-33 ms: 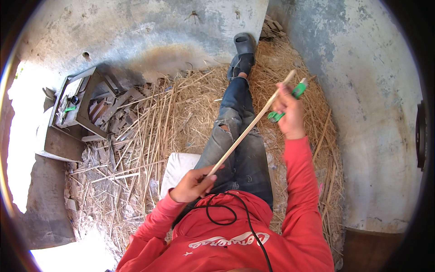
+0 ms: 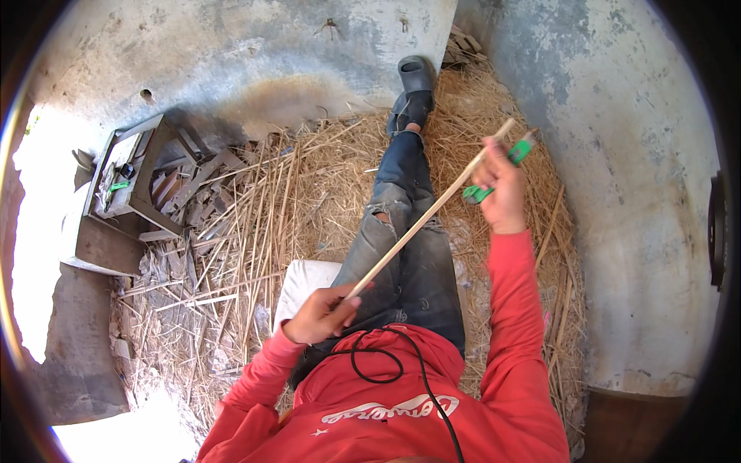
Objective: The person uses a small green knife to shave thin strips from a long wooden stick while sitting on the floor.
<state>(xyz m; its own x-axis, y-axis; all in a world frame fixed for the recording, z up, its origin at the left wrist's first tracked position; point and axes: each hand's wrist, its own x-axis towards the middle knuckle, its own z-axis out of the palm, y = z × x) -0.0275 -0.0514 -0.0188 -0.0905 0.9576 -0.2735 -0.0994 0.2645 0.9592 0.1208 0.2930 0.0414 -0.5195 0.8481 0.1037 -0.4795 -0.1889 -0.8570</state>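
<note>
A long, pale bamboo stick (image 2: 423, 219) slants up to the right across my lap. Its lower end is pinched between the thumb and fingers of my left hand (image 2: 320, 315). Near the stick's upper end, my right hand (image 2: 503, 189) is closed round a green-handled knife (image 2: 519, 150), its tip pointing away up and right. The fingers of that hand also lie against the stick. My palm hides the middle of the knife, and slight blur keeps its blade unclear.
At the left stands a wooden stand (image 2: 137, 184) with a small green tool (image 2: 119, 186) on top. Straw and split strips (image 2: 255, 231) cover the floor round my stretched-out leg (image 2: 405, 174). A grey wall (image 2: 633, 193) rises at right. I sit on a white seat (image 2: 301, 282).
My right hand and the knife have shifted a little to the right. My left hand and the stick's lower end have moved slightly left.
</note>
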